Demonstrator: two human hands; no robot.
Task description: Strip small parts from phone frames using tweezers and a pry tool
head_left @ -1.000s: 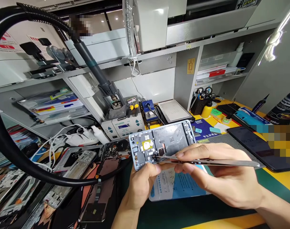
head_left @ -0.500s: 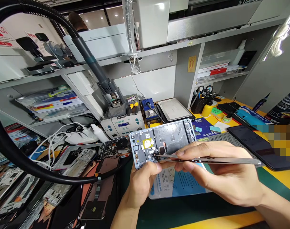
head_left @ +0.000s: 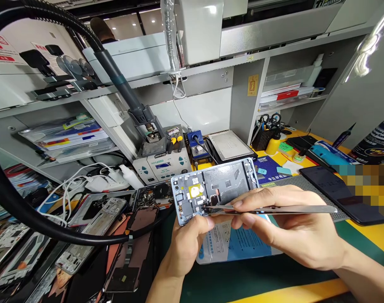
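Note:
An opened smartphone (head_left: 225, 179) with its inner parts showing is tilted up at the centre of the head view. My left hand (head_left: 187, 242) is closed on its lower left edge, thumb on the front side and the other fingers mostly hidden behind. Metal tweezers (head_left: 289, 210) lie in a pinch of my right hand (head_left: 299, 231). Their tips point left and sit at the phone's inner parts near my left thumb; whether they grip anything is too small to tell. Under both hands lies a blue and white packet (head_left: 242, 244) on the green mat (head_left: 255, 277).
Several dismantled phones (head_left: 94, 235) crowd the left side. A thick black hose (head_left: 65, 235) loops in front of them. Behind stand a hot air station (head_left: 163, 166) and a metal plate (head_left: 231, 145). To the right lies a dark phone (head_left: 331, 189).
The tweezers' rear end has shifted slightly left with my right hand, and their tips stay at the same part of the phone. My left hand's hold looks the same.

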